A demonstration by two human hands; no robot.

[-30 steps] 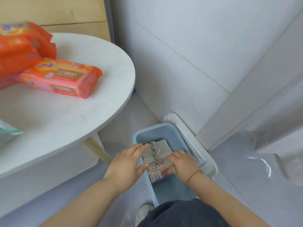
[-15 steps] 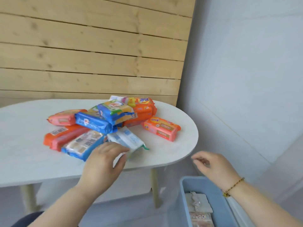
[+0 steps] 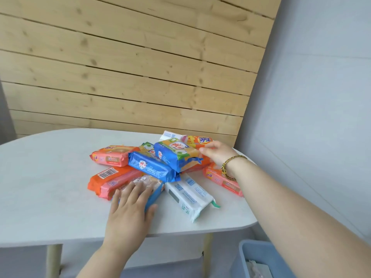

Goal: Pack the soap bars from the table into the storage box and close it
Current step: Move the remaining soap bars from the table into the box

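Both hands have swung from the storage box (image 3: 259, 255) up to the bench (image 3: 50, 177), left hand (image 3: 130, 209) spread flat on a clear-wrapped bar (image 3: 149, 184), right hand (image 3: 217, 153) open-fingered at the Tide bar (image 3: 200, 140) — next pickup coming.

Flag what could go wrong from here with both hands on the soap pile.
1. The right hand reaches the Tide pack behind the top blue pack; pulling it may topple the stack.
2. The white pack lies near the table edge; a nudge from the left hand could drop it.
3. The storage box sits low at the frame edge, so drops may miss.
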